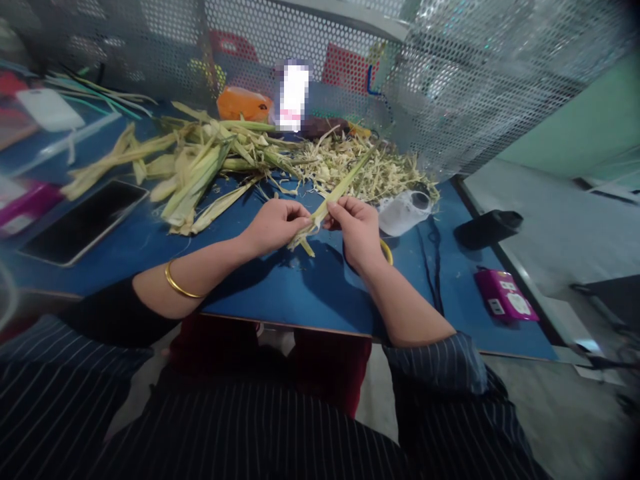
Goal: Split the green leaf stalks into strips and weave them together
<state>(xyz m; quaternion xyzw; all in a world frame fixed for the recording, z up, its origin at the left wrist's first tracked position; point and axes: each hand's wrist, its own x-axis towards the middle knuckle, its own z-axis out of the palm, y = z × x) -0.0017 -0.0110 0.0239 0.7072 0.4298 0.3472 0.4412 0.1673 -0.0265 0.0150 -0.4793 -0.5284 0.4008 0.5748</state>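
Between my two hands, above the blue table [320,293], is a pale green strip of dried corn husk [345,180]. My left hand [277,223] pinches its lower, frayed end with thumb and fingertips. Close beside it, my right hand [355,227] grips the strip a little higher up, and the long end points away toward the back. A pile of loose husks [200,160] lies behind my left hand. Past my right hand spreads a heap of shredded husk bits [360,163]. A white thread cone [405,212] lies just right of my right hand.
Left of the husks lies a dark phone [85,220], with a purple pack [30,203] beyond it. To the right are a black cylinder [487,229] and another purple pack [506,293]. A perforated metal screen [310,40] bounds the table's back, near an orange pouch [243,105].
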